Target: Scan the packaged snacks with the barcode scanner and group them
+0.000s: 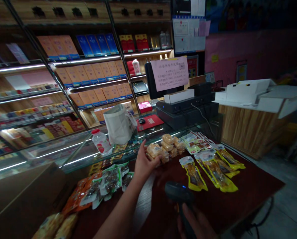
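My left hand [145, 164] reaches over the dark red tabletop, its thumb and fingers around a clear-wrapped pack of pale, biscuit-like snacks [154, 150] at the left end of a small pile. More wrapped packs [168, 141] are stacked just right of it. Low in the view, my right hand [197, 220] grips the handle of a dark handheld barcode scanner [179, 192], which has a small blue light on top. The scanner's head points left, apart from the packs. Part of the right hand is dim and blurred.
Yellow-edged food pouches [216, 169] lie on the right, green-edged [111, 181] and orange [80, 192] pouches on the left. A cardboard box [26, 196] stands at left. Behind are a bottle [100, 142], a white bag [120, 124] and a register [188, 108].
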Action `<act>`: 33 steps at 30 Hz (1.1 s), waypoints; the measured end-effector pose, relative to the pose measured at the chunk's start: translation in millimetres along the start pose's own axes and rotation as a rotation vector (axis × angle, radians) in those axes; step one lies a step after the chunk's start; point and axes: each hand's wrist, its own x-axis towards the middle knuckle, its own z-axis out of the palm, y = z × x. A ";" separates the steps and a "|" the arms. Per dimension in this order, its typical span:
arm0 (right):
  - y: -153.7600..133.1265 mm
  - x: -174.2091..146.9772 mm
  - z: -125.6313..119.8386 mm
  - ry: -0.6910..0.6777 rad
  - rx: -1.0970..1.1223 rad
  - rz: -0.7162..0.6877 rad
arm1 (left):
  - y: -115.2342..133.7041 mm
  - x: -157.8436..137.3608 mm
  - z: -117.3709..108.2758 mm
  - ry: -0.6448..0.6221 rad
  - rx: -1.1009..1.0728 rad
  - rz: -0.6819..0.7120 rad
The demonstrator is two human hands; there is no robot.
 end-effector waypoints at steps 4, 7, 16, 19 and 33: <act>-0.9 -2.2 4.3 0.047 0.052 -0.028 | 11.7 -77.7 -21.5 0.006 -0.122 -0.132; -0.6 -7.1 8.2 0.121 0.004 -0.071 | 25.0 -126.0 -34.4 -0.025 -0.114 -0.205; -1.6 -27.7 26.6 0.040 -0.013 -0.033 | 39.0 -191.4 -51.3 -0.001 -0.303 -0.409; -7.7 -31.9 25.7 0.062 -0.046 -0.040 | 31.0 -193.2 -61.0 -0.021 -0.533 -0.588; -16.5 -32.8 25.5 -0.039 0.011 -0.065 | 13.3 -191.5 -72.0 0.014 -0.869 -0.901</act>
